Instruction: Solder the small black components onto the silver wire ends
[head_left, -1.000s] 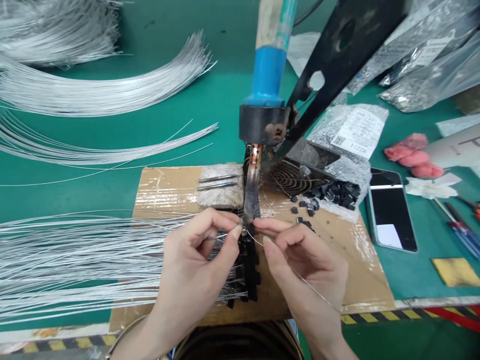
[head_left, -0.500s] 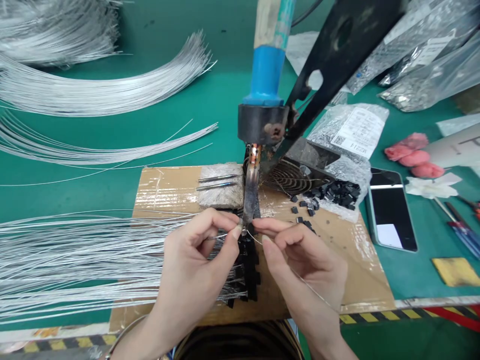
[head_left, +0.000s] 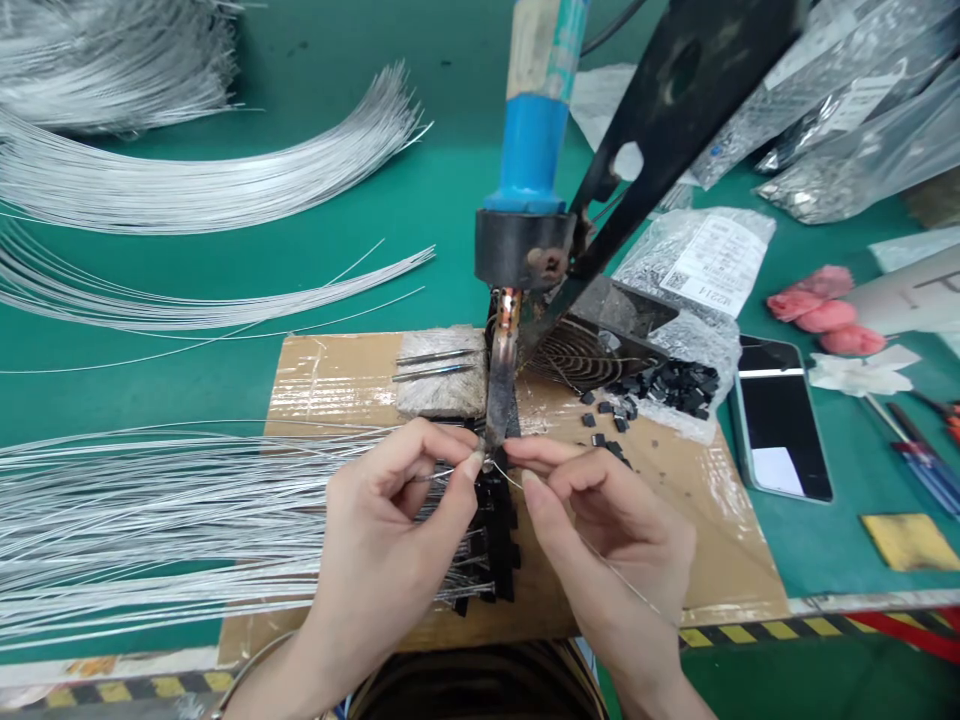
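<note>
A blue-handled soldering iron [head_left: 525,200] is fixed upright in a black stand, its tip [head_left: 498,420] pointing down at a taped cardboard sheet [head_left: 337,375]. My left hand [head_left: 390,540] pinches a thin silver wire right at the tip. My right hand [head_left: 600,530] pinches another thin wire [head_left: 622,583] that trails back toward me, its end also at the tip. Both fingertips nearly touch under the iron. A row of small black parts with wires attached [head_left: 495,540] lies between my hands.
Bundles of silver wires [head_left: 150,520] fan across the green table at left, with more [head_left: 187,180] farther back. Loose black parts [head_left: 667,385] spill from a plastic bag at right. A phone [head_left: 780,415], pink lumps [head_left: 821,310] and screwdrivers [head_left: 919,450] lie at right.
</note>
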